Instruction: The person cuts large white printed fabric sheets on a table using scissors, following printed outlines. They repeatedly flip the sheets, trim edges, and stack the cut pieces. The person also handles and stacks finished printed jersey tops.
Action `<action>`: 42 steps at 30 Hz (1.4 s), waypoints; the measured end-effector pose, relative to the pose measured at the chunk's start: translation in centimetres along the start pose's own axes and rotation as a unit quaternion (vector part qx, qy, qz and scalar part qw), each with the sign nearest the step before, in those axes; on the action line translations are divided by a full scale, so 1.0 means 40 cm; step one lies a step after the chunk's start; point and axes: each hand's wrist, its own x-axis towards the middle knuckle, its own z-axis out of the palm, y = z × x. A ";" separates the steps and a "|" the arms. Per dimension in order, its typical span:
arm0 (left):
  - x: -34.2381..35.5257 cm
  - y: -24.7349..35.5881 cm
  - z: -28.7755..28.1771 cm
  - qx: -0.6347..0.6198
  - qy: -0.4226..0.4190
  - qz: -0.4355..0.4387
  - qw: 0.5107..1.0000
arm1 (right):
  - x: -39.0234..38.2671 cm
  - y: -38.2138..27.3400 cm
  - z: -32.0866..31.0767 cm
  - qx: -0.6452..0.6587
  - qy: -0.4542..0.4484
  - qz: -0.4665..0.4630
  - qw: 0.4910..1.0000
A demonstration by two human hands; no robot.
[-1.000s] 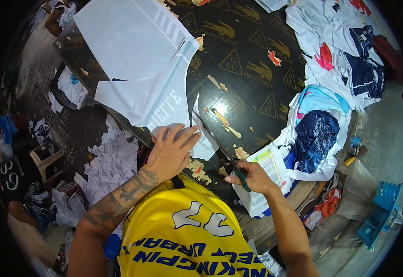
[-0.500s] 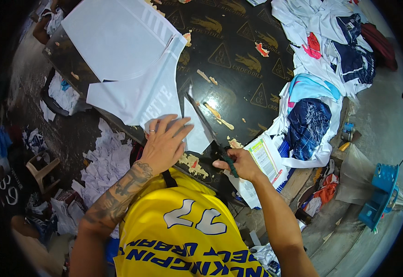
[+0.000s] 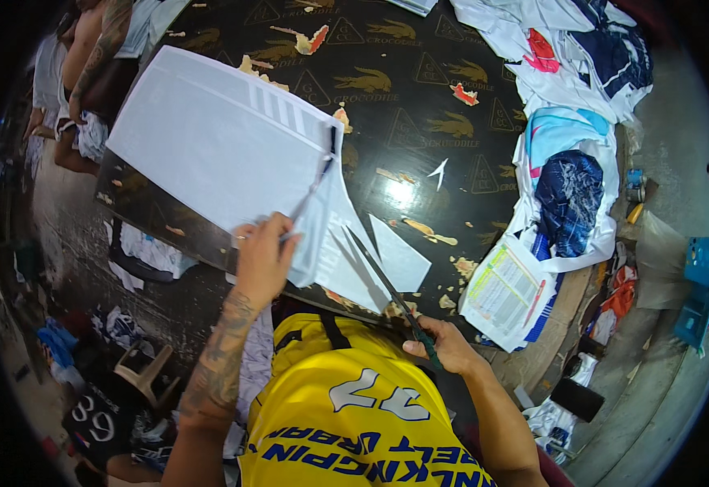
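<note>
My left hand [image 3: 267, 252] grips the edge of a white fabric piece [image 3: 293, 247], lifting it so that a strip of it is folded over and blurred. A large white panel with pale stripes [image 3: 208, 138] lies beneath and beyond it on the dark table. My right hand [image 3: 439, 345] holds long scissors with dark green-wrapped handles [image 3: 391, 288], their blades pointing up-left over the white cloth beside my left hand. A cut white offcut [image 3: 403, 260] lies to the right of the blades, and a small white scrap [image 3: 439, 172] farther up.
The dark table [image 3: 370, 57] has peeled patches. A pile of white, navy and pale blue garments [image 3: 569, 195] and printed paper [image 3: 500, 292] line its right edge. Another person's arm [image 3: 99, 49] is at top left; a plastic chair [image 3: 143, 373] and teal basket [image 3: 699, 284] stand below.
My left hand has moved up and left, lifting and folding the white piece. The scissors in my right hand have shifted down and right. The view has swung, showing more of the other person.
</note>
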 end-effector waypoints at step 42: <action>0.181 -0.019 -0.033 -0.063 -0.203 0.170 0.962 | 0.255 -0.296 0.182 0.119 0.099 0.094 0.984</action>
